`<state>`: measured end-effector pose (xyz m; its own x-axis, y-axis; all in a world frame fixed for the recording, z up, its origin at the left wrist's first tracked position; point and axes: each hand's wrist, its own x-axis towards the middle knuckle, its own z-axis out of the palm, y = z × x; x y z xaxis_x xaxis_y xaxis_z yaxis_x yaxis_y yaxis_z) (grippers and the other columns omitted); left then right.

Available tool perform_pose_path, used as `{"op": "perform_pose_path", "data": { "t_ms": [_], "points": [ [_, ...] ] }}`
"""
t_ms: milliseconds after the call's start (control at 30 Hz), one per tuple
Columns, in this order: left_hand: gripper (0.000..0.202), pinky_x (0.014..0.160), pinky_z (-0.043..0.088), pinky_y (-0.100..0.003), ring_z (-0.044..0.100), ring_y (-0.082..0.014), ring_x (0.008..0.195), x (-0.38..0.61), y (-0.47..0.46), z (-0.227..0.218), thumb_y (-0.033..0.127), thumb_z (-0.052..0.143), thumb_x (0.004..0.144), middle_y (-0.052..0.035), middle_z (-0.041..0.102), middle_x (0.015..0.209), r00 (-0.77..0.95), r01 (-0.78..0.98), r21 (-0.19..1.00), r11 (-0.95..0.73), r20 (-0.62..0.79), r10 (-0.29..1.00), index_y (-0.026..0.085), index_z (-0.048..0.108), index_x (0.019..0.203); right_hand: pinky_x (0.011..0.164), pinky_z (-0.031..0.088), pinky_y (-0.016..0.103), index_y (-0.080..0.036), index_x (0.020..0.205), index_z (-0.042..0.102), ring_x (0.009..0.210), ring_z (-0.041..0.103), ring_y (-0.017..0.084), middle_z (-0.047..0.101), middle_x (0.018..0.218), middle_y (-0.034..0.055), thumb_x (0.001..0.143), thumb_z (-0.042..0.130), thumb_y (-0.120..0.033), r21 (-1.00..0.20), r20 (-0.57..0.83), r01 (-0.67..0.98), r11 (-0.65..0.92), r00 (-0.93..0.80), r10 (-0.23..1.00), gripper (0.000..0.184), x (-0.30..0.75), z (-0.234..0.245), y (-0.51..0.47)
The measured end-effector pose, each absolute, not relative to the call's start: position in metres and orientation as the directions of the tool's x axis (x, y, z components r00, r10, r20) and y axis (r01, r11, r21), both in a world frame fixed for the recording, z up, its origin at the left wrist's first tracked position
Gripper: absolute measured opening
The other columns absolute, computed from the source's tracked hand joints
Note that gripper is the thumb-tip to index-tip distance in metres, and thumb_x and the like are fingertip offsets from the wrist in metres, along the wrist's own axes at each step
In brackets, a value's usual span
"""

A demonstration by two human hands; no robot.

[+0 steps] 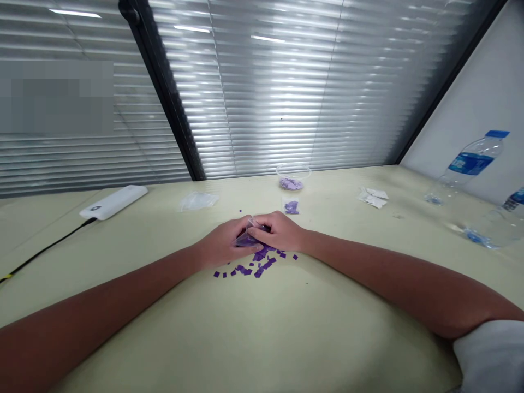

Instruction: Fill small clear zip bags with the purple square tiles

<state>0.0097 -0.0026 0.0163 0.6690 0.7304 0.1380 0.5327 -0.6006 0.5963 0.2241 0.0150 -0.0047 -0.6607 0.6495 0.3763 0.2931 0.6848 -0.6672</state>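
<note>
A small clear plastic bag with purple showing through it is between my two hands, just above the table. My left hand is closed around its left side. My right hand pinches the bag near its top edge, thumb pointing left. What the curled right fingers cover is hidden. Small purple square pieces lie scattered on the table below and in front of the hands. Beyond my right hand lies a small filled bag of purple pieces. Behind it stands a round clear tub with paler purple bits inside.
Flat clear bags lie at the back left, near a white power bank with a black cable. Crumpled white paper lies at the back right. Two clear bottles, one upright bottle and another bottle, stand far right.
</note>
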Motion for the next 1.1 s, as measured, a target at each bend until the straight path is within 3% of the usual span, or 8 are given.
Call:
{"op": "perform_pose_path", "data": {
  "t_ms": [733, 1100],
  "points": [
    [0.043, 0.086, 0.054, -0.039, 0.069, -0.0303, 0.106, 0.0092, -0.0032, 0.0177, 0.058, 0.067, 0.095, -0.0071, 0.073, 0.124, 0.677, 0.542, 0.609, -0.579, 0.092, 0.731, 0.027, 0.063, 0.124, 0.055, 0.030, 0.025, -0.020, 0.073, 0.050, 0.056, 0.044, 0.010, 0.051, 0.065, -0.0049, 0.105, 0.052, -0.036, -0.674, 0.394, 0.277, 0.685, -0.650, 0.650, 0.036, 0.2247, -0.0069, 0.0152],
    [0.045, 0.082, 0.054, -0.036, 0.070, -0.0289, 0.102, 0.0097, -0.0033, 0.0179, 0.059, 0.068, 0.094, -0.0062, 0.074, 0.121, 0.667, 0.561, 0.588, -0.582, 0.094, 0.739, 0.026, 0.063, 0.123, 0.057, 0.031, 0.025, -0.020, 0.073, 0.050, 0.058, 0.043, 0.010, 0.053, 0.066, -0.0044, 0.105, 0.052, -0.035, -0.669, 0.398, 0.281, 0.688, -0.647, 0.650, 0.036, 0.2244, -0.0044, 0.0141]
  ]
}}
